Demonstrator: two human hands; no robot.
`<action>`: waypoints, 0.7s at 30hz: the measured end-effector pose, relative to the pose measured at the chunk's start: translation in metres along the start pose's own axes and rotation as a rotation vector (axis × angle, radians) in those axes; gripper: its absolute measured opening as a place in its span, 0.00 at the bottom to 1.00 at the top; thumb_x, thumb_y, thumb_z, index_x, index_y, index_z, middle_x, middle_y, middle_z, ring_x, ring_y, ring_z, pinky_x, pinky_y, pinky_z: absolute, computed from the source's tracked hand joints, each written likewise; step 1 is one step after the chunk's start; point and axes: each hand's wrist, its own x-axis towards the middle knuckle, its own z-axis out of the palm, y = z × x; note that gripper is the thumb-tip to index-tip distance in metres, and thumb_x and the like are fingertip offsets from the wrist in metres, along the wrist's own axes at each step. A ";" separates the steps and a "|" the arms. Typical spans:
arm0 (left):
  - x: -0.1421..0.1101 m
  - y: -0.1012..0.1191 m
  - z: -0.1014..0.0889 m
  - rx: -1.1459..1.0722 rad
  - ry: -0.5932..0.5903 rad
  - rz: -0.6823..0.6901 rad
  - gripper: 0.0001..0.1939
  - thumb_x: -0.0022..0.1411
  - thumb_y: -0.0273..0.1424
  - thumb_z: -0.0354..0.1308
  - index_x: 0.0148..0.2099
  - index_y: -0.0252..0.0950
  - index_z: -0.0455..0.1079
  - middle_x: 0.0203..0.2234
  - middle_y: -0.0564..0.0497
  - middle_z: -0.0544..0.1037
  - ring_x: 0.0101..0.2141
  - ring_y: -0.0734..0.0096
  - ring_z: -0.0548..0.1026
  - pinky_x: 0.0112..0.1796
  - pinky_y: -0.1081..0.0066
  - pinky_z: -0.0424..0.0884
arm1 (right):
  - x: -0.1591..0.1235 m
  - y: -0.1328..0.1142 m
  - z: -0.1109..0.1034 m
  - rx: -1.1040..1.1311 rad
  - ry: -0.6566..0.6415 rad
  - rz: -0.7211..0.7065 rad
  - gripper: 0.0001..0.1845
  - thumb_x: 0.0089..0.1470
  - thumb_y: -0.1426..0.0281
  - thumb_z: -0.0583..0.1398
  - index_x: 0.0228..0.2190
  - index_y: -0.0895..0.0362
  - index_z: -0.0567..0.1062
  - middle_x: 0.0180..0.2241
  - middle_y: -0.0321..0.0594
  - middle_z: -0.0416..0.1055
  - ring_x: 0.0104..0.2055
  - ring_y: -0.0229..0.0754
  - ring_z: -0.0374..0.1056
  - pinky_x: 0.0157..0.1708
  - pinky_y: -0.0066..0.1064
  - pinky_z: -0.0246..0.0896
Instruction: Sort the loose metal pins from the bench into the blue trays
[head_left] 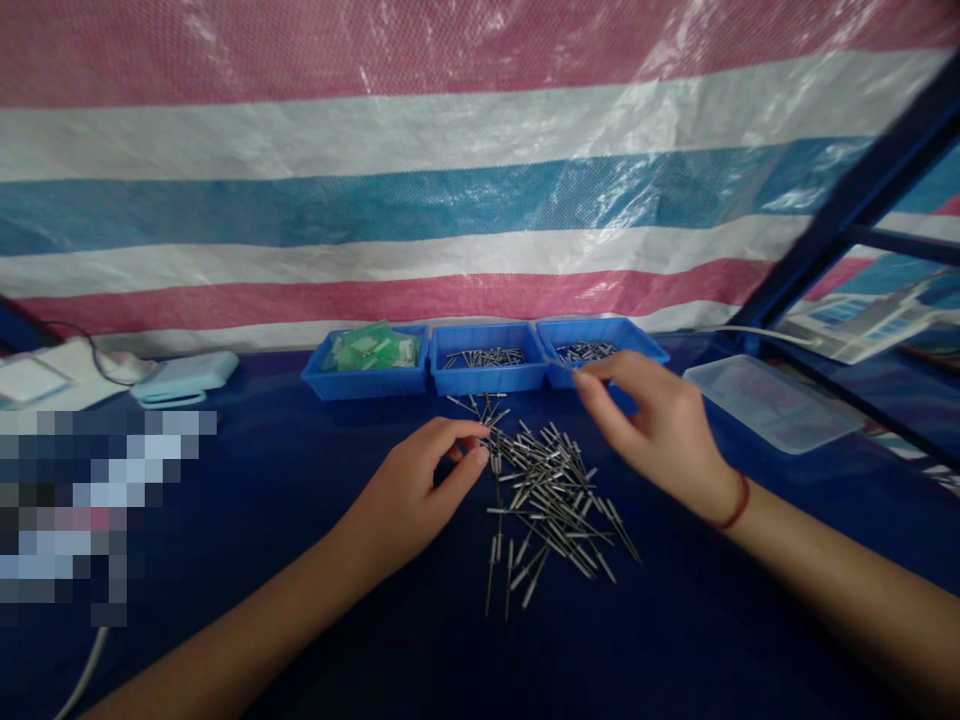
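Observation:
A loose pile of blind rivets (551, 475), silver with thin stems, lies on the dark blue table. At the pile's left edge, my left hand (420, 480) has thumb and forefinger drawn together on a rivet; the fingertips partly hide it. My right hand (656, 425) is raised over the front of the right blue bin (604, 376), pinching a rivet whose thin stem points left. More rivets lie inside that bin and in the middle blue bin (491, 379).
A left blue bin (367, 384) holds green-tinted plastic packets (375, 347). To the right lies a translucent plastic lid or tray (780, 405). A light blue case (187, 377) sits at left, near a white cable (86, 670). A striped tarp (450, 210) hangs behind; a dark metal frame (847, 210) stands right.

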 end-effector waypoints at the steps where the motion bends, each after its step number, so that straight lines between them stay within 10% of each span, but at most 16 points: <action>1: 0.001 -0.003 -0.001 0.056 -0.012 0.033 0.11 0.64 0.33 0.49 0.46 0.37 0.69 0.37 0.50 0.73 0.38 0.68 0.71 0.41 0.66 0.66 | 0.003 0.013 0.000 -0.076 0.048 0.070 0.11 0.58 0.68 0.54 0.29 0.59 0.73 0.28 0.42 0.73 0.30 0.40 0.67 0.32 0.32 0.59; 8: 0.002 -0.019 0.000 0.366 -0.105 0.176 0.08 0.63 0.32 0.52 0.41 0.38 0.71 0.40 0.49 0.72 0.40 0.64 0.69 0.41 0.61 0.64 | 0.007 0.057 0.007 -0.334 -0.002 0.152 0.15 0.55 0.63 0.55 0.36 0.62 0.74 0.28 0.45 0.72 0.32 0.47 0.67 0.36 0.38 0.60; 21: -0.003 0.003 0.004 0.116 -0.013 0.172 0.05 0.63 0.28 0.50 0.40 0.37 0.67 0.36 0.51 0.76 0.38 0.67 0.73 0.40 0.65 0.66 | -0.017 -0.040 0.009 0.369 -0.405 -0.032 0.09 0.56 0.69 0.56 0.38 0.57 0.74 0.34 0.40 0.74 0.37 0.40 0.68 0.39 0.35 0.63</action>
